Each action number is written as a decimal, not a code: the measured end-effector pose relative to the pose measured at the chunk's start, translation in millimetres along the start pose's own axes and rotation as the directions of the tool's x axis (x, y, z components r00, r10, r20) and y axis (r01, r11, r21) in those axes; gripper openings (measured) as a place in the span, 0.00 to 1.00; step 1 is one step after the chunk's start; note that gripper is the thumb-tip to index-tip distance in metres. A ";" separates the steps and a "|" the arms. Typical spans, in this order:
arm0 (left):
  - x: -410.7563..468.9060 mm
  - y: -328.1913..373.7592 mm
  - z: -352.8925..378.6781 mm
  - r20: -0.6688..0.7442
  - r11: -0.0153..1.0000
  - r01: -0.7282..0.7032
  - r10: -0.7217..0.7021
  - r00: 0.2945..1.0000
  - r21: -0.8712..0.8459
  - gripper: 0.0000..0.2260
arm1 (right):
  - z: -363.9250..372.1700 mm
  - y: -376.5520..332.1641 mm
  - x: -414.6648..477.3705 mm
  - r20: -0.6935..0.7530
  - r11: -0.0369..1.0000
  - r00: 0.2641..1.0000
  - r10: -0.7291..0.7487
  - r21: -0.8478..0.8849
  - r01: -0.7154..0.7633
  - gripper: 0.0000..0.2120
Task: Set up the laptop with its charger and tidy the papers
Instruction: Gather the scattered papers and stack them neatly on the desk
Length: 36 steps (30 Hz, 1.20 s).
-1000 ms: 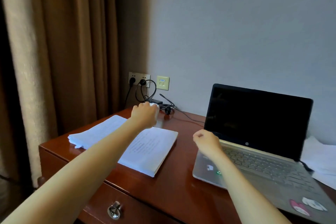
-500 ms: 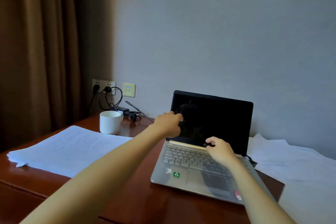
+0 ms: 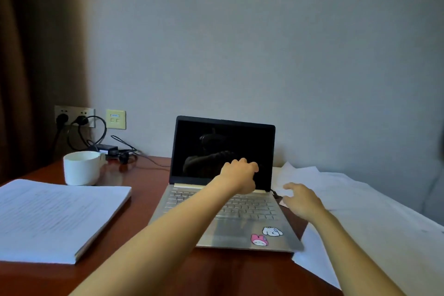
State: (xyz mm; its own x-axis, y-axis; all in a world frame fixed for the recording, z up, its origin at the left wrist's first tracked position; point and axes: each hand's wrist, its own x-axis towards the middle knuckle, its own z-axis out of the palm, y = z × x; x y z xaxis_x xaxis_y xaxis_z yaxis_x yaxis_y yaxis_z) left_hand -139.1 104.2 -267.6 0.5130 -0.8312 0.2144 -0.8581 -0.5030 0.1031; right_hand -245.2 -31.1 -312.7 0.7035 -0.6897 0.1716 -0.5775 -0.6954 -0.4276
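An open silver laptop (image 3: 240, 230) with a dark screen and two stickers stands on the wooden desk (image 3: 144, 175). My left hand (image 3: 240, 175) reaches across the keyboard to the screen's lower right, fingers loosely curled, holding nothing. My right hand (image 3: 300, 199) hovers with spread fingers at the laptop's right edge, over loose white papers (image 3: 360, 199). A neat stack of printed papers (image 3: 52, 218) lies at the left. The black charger brick (image 3: 108, 149) and its cable (image 3: 149, 161) lie at the back left, plugged into the wall socket (image 3: 74, 115).
A white cup (image 3: 81, 168) stands between the paper stack and the charger. A brown curtain (image 3: 36, 55) hangs at the left. The grey wall runs close behind the desk. More loose sheets spread over the right side, reaching the desk's front edge.
The view swung right. My left hand left the cup and moved across to the laptop screen's right side. My right hand moved off the keyboard to the papers beside the laptop.
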 end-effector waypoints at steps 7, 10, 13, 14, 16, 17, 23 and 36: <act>21.5 56.8 23.4 0.063 0.996 -0.091 0.091 0.994 -0.006 0.23 | -32.1 60.1 -16.4 -0.046 0.992 0.992 0.115 -0.044 -0.117 0.22; 27.5 84.2 32.6 0.087 0.991 -0.133 0.134 0.987 -0.017 0.23 | -42.1 88.5 -25.1 -0.061 0.982 0.982 0.177 -0.061 -0.180 0.21; 31.5 108.6 42.2 0.099 0.985 -0.172 0.173 0.980 -0.018 0.23 | -47.6 113.8 -35.7 -0.052 0.968 0.971 0.233 -0.081 -0.237 0.22; 32.8 115.9 45.3 0.102 0.982 -0.187 0.188 0.977 -0.021 0.23 | -48.9 121.2 -39.4 -0.049 0.963 0.967 0.251 -0.090 -0.255 0.22; 35.1 130.6 52.7 0.114 0.976 -0.214 0.216 0.970 -0.031 0.23 | -52.0 135.6 -47.5 -0.045 0.950 0.956 0.290 -0.107 -0.294 0.22; 35.7 137.3 56.3 0.122 0.973 -0.228 0.230 0.965 -0.035 0.23 | -53.5 142.4 -51.2 -0.044 0.944 0.951 0.307 -0.113 -0.311 0.22; 35.4 173.9 76.9 0.160 0.950 -0.290 0.306 0.939 -0.115 0.21 | -64.3 175.7 -72.0 -0.032 0.911 0.922 0.385 -0.145 -0.386 0.22; -1.4 232.2 96.7 0.646 0.847 -0.516 0.464 0.607 -0.124 0.46 | -70.2 235.0 -105.6 -0.139 0.694 0.708 0.692 -0.141 -0.706 0.24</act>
State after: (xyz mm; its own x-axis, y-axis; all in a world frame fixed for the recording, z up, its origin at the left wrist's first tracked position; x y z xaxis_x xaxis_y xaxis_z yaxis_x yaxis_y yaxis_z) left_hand -336.9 -34.4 -337.8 -0.0727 -0.8905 -0.4491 -0.9947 0.0322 0.0972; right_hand -484.3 -135.9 -369.0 0.0411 -0.9979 -0.0506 -0.9560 -0.0246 -0.2923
